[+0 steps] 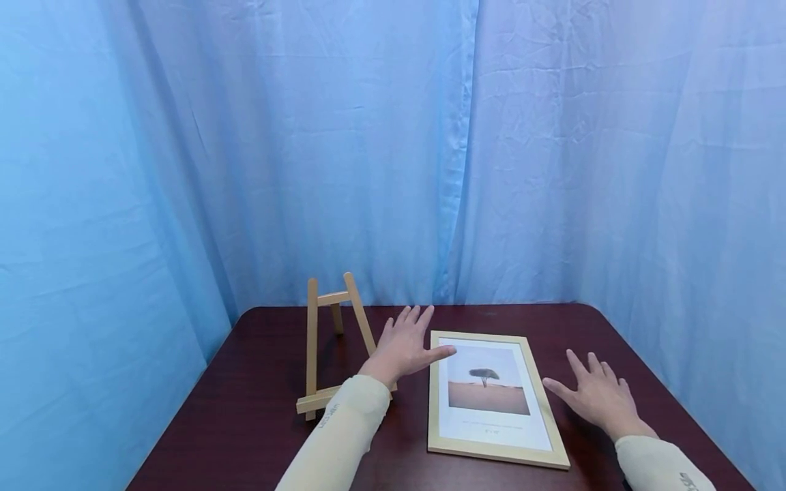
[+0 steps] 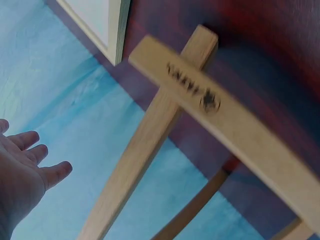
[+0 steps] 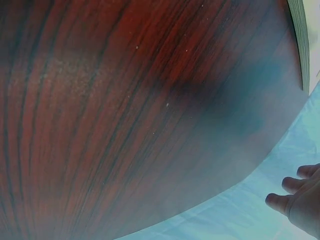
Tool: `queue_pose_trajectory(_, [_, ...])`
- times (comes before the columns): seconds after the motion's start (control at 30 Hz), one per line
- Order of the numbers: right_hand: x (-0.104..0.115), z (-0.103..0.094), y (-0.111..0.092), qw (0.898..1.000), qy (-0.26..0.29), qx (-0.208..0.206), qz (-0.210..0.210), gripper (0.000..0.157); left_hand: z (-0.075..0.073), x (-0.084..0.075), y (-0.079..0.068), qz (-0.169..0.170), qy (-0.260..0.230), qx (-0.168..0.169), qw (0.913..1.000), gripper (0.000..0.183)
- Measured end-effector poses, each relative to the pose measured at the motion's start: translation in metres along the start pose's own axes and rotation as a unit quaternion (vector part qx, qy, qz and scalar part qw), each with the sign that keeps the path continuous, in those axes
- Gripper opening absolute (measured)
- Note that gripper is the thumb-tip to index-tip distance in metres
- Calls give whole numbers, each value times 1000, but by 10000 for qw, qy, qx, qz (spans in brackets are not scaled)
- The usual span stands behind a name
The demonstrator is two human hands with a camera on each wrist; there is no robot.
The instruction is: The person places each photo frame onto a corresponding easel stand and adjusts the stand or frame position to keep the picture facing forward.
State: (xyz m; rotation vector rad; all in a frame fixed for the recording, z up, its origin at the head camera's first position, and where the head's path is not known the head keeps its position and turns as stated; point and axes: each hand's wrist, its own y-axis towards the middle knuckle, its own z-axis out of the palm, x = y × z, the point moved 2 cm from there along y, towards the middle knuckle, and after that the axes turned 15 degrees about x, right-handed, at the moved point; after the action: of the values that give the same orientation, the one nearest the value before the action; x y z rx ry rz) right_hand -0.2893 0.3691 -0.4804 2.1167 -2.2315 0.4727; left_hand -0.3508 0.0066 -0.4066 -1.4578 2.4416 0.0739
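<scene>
Picture frame: my frame (image 1: 485, 399) lies flat, face up, on the dark red-brown table (image 1: 215, 423); pale wood border, print of a single tree, small lettering below it, too small to read.
Left hand: my left hand (image 1: 405, 346) is at the frame's left side, fingers extended, gripping nothing; in the head view the thumb overlaps the frame's left border, contact cannot be determined.
Right hand: my right hand (image 1: 598, 397) is just right of the frame, fingers spread, holding nothing, thumb directed at the frame's right border.
Hands together: no; well apart, either side of the frame.
Easel: wooden easel (image 1: 312, 341) stands upright left of the frame, its ledge partly hidden by my left sleeve (image 1: 344, 426).
Curtain: blue curtain (image 1: 368, 170) hangs beyond the frame.
</scene>
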Motion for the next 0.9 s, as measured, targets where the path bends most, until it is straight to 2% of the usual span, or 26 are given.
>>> queue_pose_trajectory(0.23, [3,2,0,10000,15,-13,7,106,16,-8,-4,27,-513,-20,9987,95])
queue_pose_trajectory(0.43, [4,4,1,10000,4,70,17,107,32,-10,-6,53,-1063,27,9943,91])
queue_pose_trajectory(0.7, [9,2,2,9989,356,315,-16,107,51,-12,-7,-118,-1934,129,9810,92])
queue_pose_trajectory(0.9, [12,1,2,9949,809,604,65,111,61,-13,-9,-138,-2366,6,9715,90])
